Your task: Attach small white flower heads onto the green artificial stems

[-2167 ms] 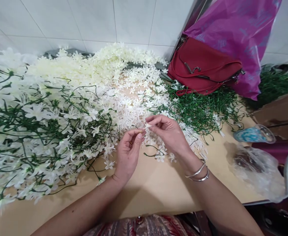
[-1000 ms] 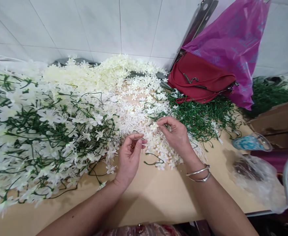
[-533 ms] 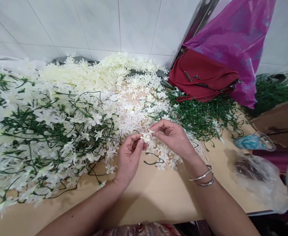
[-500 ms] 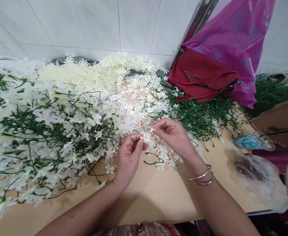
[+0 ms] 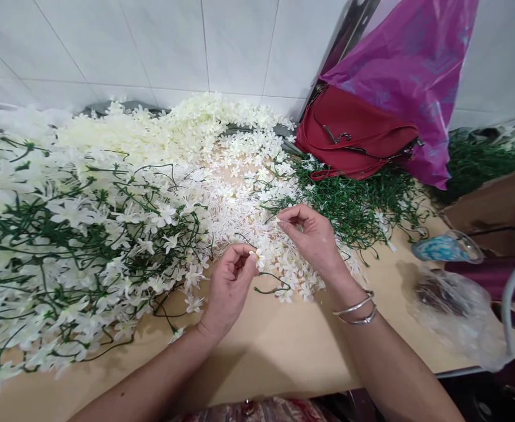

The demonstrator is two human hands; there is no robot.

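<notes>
Right hand (image 5: 314, 241), pinching white bit (image 5: 277, 220), farther from left hand (image 5: 230, 287) holding white flower (image 5: 258, 258)

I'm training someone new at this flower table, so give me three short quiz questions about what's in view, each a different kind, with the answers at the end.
1. Multiple choice: What colour is the handbag that lies against the purple plastic bag?
A) Blue
B) Yellow
C) Red

2. True or false: The silver bangles are worn on the left arm.

3. Fill in the blank: The fingertips of the left hand pinch an open white ____.

Key: 1, C; 2, false; 3, flower.
</notes>
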